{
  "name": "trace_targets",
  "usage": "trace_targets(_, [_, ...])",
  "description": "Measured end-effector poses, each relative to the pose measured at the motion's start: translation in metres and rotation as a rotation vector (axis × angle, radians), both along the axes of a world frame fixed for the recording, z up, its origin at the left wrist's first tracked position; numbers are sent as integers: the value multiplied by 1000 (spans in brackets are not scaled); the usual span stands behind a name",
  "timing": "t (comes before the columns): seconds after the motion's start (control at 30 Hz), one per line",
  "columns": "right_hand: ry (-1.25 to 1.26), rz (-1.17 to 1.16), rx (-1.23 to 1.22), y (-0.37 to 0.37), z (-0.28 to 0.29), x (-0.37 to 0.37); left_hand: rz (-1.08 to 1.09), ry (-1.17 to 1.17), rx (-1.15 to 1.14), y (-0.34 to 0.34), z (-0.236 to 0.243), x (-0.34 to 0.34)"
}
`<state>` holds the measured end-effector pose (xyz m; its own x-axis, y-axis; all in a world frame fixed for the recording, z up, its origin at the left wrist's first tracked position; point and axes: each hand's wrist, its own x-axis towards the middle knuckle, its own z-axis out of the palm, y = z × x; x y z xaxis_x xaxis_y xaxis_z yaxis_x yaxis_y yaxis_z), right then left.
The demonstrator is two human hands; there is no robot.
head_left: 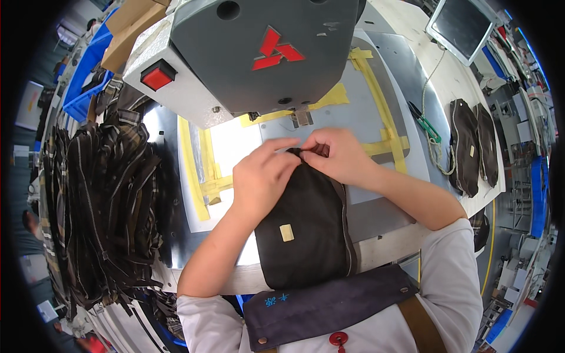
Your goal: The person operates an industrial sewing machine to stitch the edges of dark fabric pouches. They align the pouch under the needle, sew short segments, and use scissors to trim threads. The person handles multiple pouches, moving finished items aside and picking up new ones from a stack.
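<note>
The right hand has thumb and forefinger pinched on the narrow top end of a dark zippered fabric piece. The left hand meets it there, fingertips at the same end; whether they grip the cloth or only steady it, I cannot tell. The piece lies in front of the person's body, its upper part over the work plate and its wide lower end near the apron.

To do this well, I would level the layers at that tip by feel before moving on, since a skewed edge there would probably sew in crooked. The metal zipper runs down the right side; it seems wise to keep its teeth flat and out of the stitch path. The pale tab faces up, a handy check that the piece is not twisted.

Just beyond the fingertips is the presser foot of the industrial sewing machine, so fingers should be clear before any stitching. Yellow tape strips on the plate could serve as alignment guides. Farther right, green-handled snips lie within reach; a heap of zippered pieces hangs at the left.
</note>
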<state>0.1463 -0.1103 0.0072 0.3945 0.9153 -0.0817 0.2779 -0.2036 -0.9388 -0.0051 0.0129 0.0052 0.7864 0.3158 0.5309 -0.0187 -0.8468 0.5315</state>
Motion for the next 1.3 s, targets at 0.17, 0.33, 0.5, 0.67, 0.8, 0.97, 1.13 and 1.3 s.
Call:
trace_targets(0.17, [5,42,28,-1,-1,2,88,302,-694,5,6,4])
trace_targets(0.33, [9,101,27,2,2,5,65,387,-830,9,6,-1])
trace_targets(0.5, [-136,133,-66,6,7,8,115,339,-579,0,1,-1])
trace_targets(0.67, [-114,139,-18,3,3,12,97,358,-759,9,3,-2])
trace_targets(0.8, [-28,117,-21,2,1,14,93,369,-764,8,5,-1])
trace_targets(0.97, [77,95,-33,1,-2,16,60,357,-764,10,2,-1])
trace_targets(1.13, [-29,111,-13,3,8,13,59,293,-816,9,1,-1])
trace_targets(1.3, [-4,86,-36,6,3,11,115,266,-805,12,-3,0])
